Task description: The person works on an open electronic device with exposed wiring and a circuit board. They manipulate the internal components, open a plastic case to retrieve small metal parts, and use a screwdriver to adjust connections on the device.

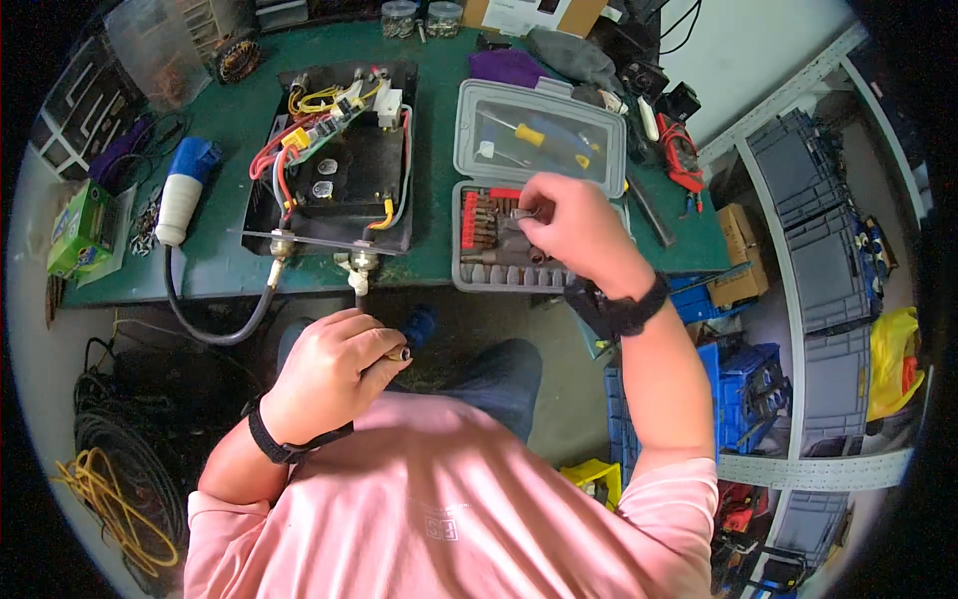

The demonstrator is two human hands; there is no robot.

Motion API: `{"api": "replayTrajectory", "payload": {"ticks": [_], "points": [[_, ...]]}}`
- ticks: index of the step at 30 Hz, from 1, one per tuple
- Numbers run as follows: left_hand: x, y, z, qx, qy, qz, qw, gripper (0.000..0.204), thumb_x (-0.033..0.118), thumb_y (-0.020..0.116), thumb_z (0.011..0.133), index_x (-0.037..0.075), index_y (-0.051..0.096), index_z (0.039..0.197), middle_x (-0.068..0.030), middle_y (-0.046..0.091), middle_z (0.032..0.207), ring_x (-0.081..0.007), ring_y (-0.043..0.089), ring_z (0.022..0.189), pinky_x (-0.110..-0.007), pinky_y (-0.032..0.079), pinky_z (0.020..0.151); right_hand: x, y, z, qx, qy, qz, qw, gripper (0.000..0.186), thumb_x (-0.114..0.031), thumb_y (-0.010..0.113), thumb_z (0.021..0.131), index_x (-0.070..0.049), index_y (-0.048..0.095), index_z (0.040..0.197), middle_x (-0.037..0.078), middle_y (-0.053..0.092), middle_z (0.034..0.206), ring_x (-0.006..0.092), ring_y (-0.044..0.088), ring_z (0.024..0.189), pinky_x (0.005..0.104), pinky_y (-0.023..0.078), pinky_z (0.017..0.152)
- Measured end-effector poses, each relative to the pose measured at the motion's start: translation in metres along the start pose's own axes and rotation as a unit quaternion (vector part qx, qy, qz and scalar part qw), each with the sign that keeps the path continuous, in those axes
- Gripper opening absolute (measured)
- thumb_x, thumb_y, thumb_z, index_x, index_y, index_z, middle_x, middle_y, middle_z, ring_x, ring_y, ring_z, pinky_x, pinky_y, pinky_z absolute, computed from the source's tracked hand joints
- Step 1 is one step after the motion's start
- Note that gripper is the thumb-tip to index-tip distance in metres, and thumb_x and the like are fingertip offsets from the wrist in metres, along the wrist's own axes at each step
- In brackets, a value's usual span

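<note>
My left hand (334,364), in front of the table edge, is closed around a tool whose round metal end (399,353) pokes out past the thumb; the rest of it is hidden in the fist. Over the grey bit set case (462,270), my right hand (579,225) pinches a small metal socket-like piece (523,214). Red-held bits (482,222) and a row of sockets (519,276) sit in the case. Its clear lid (539,110) is raised, with a yellow-handled screwdriver (529,134) showing through or inside it.
An opened black electrical box (344,200) with coloured wires lies on the green table (434,180). A thick cable joins it to a blue and white plug (185,190). Behind the case is a purple cloth (504,66); a red multimeter (680,155) lies right. Shelving (798,299) stands at the right.
</note>
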State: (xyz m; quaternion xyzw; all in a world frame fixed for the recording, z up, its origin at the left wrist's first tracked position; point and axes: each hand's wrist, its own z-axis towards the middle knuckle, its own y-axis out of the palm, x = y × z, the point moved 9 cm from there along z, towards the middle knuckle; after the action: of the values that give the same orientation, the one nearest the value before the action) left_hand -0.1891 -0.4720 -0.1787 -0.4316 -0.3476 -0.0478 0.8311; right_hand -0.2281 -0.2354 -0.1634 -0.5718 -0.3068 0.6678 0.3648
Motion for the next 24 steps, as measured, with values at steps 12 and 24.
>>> {"api": "replayTrajectory", "payload": {"ticks": [12,24], "points": [[0.007,0.001,0.006,-0.004,0.002,0.004,1.0,0.013,0.011,0.071,0.078,0.0,0.067,0.085,-0.013,0.064,0.077,-0.0317,0.062,0.073,-0.04,0.051,0.067,-0.028,-0.023,-0.046,0.034,-0.071,0.363,0.929,0.021,0.005,0.071,0.083,-0.002,0.07,0.103,0.003,0.07,0.097,0.0107,0.066,0.091,0.0242,0.054,0.082],[0.002,-0.008,-0.002,0.024,-0.007,0.008,1.0,0.015,0.01,0.072,0.077,-0.001,0.067,0.086,-0.0154,0.064,0.077,-0.0338,0.062,0.073,-0.041,0.051,0.067,-0.034,-0.011,-0.039,-0.02,-0.012,0.575,0.817,0.022,-0.007,0.059,0.095,-0.004,0.058,0.116,0.013,0.069,0.104,0.0201,0.07,0.087,0.0277,0.057,0.071]]}}
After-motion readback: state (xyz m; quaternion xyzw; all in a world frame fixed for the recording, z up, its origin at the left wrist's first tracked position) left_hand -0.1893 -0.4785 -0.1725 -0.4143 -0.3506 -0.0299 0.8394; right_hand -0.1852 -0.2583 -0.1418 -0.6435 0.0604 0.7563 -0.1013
